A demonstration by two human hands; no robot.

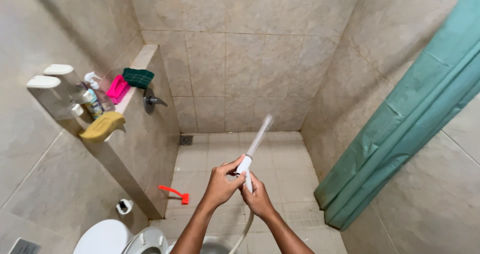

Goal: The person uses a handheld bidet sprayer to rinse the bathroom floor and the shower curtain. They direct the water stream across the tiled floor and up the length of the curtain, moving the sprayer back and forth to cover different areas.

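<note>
Both hands, left hand and right hand, clamp the white spray nozzle jetting water; a slipping grip could swing spray onto the green curtain.

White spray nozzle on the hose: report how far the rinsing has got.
Done: nothing can be judged finished; whether the beige tiled shower floor is wet cannot be told. In hand: the left hand and right hand both grip the white spray nozzle, which shoots a water jet toward the back wall. Left: the red scraper still lies on the floor, beside the low wall.
</note>
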